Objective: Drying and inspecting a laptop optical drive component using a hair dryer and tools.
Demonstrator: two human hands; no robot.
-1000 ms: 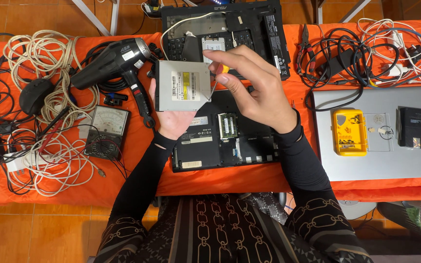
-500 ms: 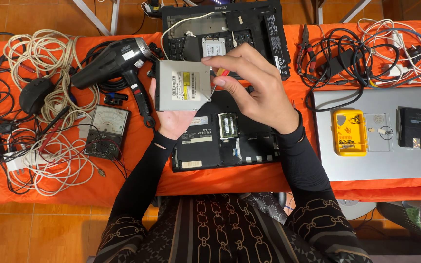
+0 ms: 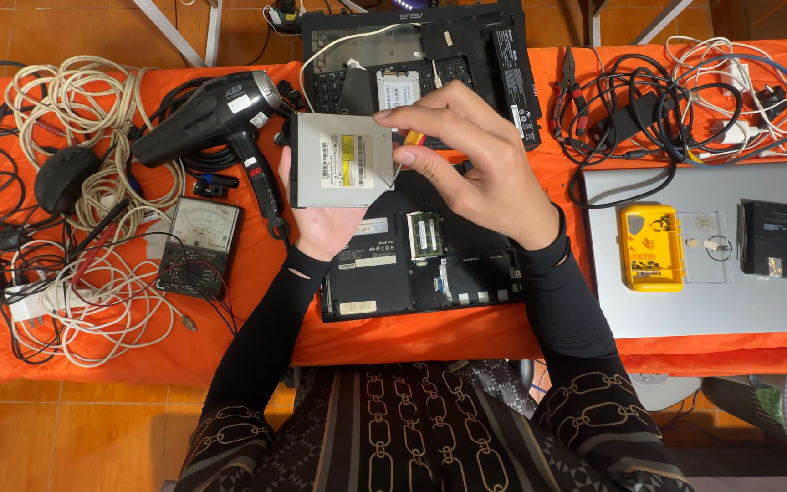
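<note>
1. Slim silver optical drive (image 3: 339, 171) is held flat in the left hand (image 3: 322, 223); fingers are wrapped under it, thumb at its left edge.
2. A small orange-handled screwdriver (image 3: 412, 138) is pinched by the right hand (image 3: 474, 169), fingers pressed together, tip at the drive's right edge.
3. Just below the fingers lies the opened black laptop base (image 3: 416, 264) w/ covers off, memory slot exposed; the drive is already out of it.
4. Judged: removal is done; work on the drive's edge is in hand, the rest of the base is left.
5. Left of the fingers: black hair dryer (image 3: 220, 114), analog multimeter (image 3: 198, 246). All sits on the orange-covered table (image 3: 257, 301).
</note>
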